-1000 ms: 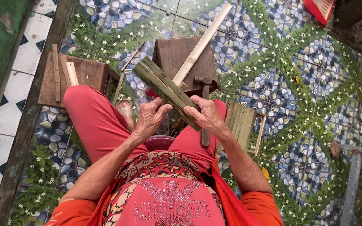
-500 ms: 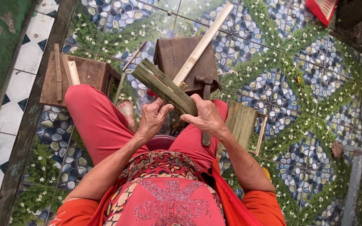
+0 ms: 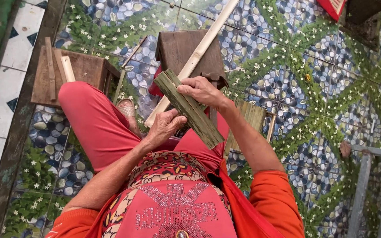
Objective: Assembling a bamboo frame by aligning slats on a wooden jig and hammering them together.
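Head view: both hands grip a green bundle of bamboo strips [image 3: 190, 108] over the lap, right hand [image 3: 201, 90] closed near its upper end, left hand [image 3: 166, 127] curled beneath. A wooden stool [image 3: 78, 70] carries loose wooden slats [image 3: 67, 68].

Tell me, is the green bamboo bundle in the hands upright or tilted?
Tilted. The green bamboo bundle runs diagonally from upper left to lower right, with the right hand on top and the left hand beneath.

red flat package [image 3: 333, 6] at top edge, partly cut off
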